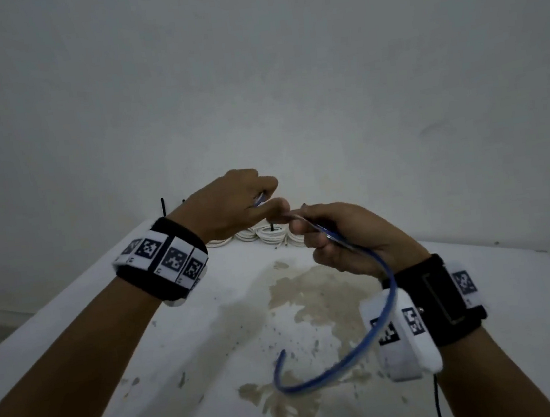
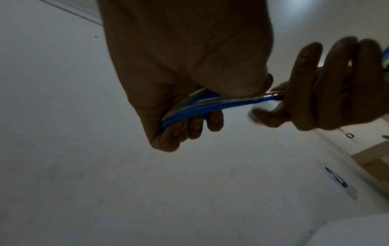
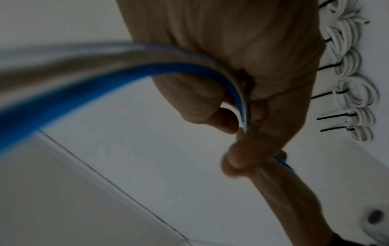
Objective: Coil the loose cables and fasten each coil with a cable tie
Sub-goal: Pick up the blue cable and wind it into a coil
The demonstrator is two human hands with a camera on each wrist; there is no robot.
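The blue cable is held up in the air above the stained white desk, stretched between both hands: the left hand has its fingers curled round several blue and pale strands bunched in the palm, and the right hand grips the same bundle just beside it, thumb pressing the strands against the curled fingers. From the right hand a free length arcs down past the wrist and curls back up to a loose end hanging over the desk without seeming to touch it. That smooth bow suggests a light cable, springy rather than limp — it will likely try to unwind the moment the pinch loosens, and its glossy jacket looks slippery. The safest hold is probably where the loops cross, squeezing all the strands flat together in one hand while the other feeds in the tail near its end. Along the far edge of the desk lies a row of white coils, each fastened with a black tie whose tail sticks out.
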